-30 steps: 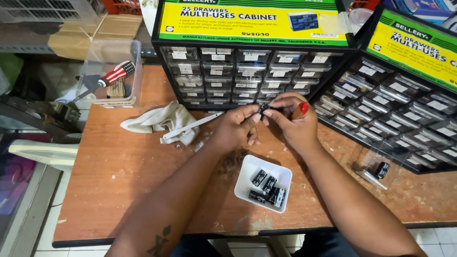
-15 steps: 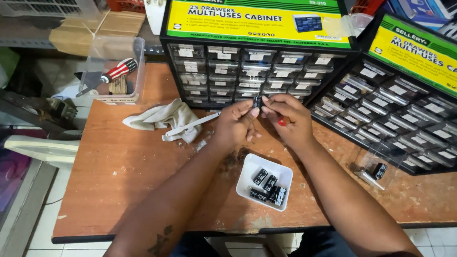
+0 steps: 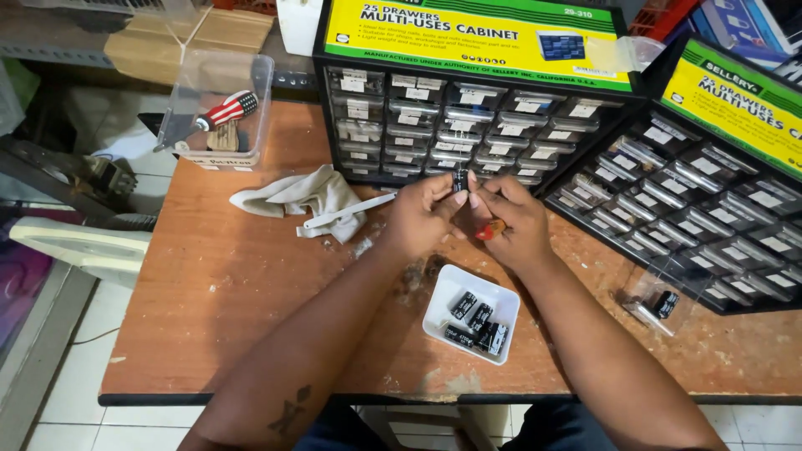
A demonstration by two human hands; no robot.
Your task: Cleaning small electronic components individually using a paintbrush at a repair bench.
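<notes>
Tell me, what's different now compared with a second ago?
Very little. Both hands have drifted slightly toward the drawer cabinet, left hand and right hand still pinching the small black cylindrical part together between their fingertips. The red-tipped tool in the right hand has tilted lower. The white tray of black parts, the cloth and the clear box lie as before.

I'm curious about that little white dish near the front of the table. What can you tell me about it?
The small white tray is a shallow, square dish with rounded corners, plastic by its look. It lies flat on the worn wooden table, turned at a slant to the edge, just below the two hands. Inside lie several small black cylindrical parts with pale markings, lying on their sides. Neither hand touches it.
</notes>
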